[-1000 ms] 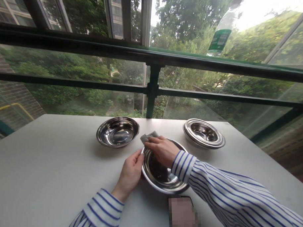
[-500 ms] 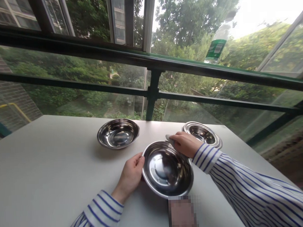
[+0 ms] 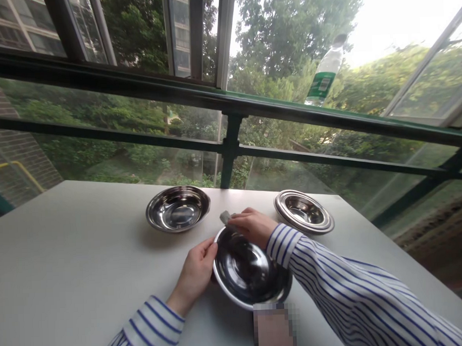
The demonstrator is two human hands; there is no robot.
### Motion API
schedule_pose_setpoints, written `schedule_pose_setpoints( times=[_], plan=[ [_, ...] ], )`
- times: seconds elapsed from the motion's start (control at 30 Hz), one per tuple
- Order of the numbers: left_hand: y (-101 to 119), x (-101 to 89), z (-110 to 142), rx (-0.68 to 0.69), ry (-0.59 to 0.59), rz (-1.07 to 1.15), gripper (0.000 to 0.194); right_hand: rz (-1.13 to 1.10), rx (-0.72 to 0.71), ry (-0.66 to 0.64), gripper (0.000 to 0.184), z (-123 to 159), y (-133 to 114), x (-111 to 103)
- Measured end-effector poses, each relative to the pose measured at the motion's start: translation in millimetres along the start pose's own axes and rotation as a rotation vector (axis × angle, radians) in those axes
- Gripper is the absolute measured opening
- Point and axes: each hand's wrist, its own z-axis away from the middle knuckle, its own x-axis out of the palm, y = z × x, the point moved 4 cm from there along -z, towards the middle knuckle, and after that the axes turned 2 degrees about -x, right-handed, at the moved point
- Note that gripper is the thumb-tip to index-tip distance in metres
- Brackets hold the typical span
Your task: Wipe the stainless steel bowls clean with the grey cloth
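Observation:
A shiny stainless steel bowl (image 3: 253, 273) is tilted toward me above the white table. My left hand (image 3: 196, 270) grips its left rim, thumb over the edge and fingers underneath. My right hand (image 3: 255, 226) is closed on a small grey cloth (image 3: 225, 217) at the bowl's far rim, and the forearm passes over the bowl's right side. Most of the cloth is hidden under the fingers. A second steel bowl (image 3: 178, 210) stands at the back left, apart from both hands. Behind my right hand sits a stack of steel bowls (image 3: 304, 211).
The white table (image 3: 86, 259) ends at a dark green railing (image 3: 230, 148) with glass panels. On the top rail stands a plastic bottle (image 3: 322, 85) with a green label. A pixelated patch (image 3: 275, 328) covers part of the view below the held bowl.
My right hand has slid left along the far rim with the cloth, toward my left hand. The left hand keeps its grip on the bowl. The view has shifted slightly.

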Motion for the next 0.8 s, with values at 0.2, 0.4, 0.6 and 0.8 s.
schedule_pose_setpoints(
  times=[0.2,0.4,0.6,0.8],
  plan=[
    [2.2,-0.5,1.0,0.004,0.002,0.007,0.034,0.037,0.018,0.007,0.026,-5.8,-2.0,-0.7],
    [-0.8,1.6,-1.4,-0.001,-0.002,0.042,0.036,0.042,-0.035,0.028,0.026,-3.4,-18.5,3.2],
    [-4.8,1.2,-4.5,0.008,-0.006,0.039,0.038,0.069,0.002,0.041,0.026,-10.4,-25.4,6.1],
    [-3.9,-1.4,-4.7,0.016,0.027,-0.003,0.035,0.098,0.04,0.007,0.024,-11.2,-20.8,4.9]
  ],
)
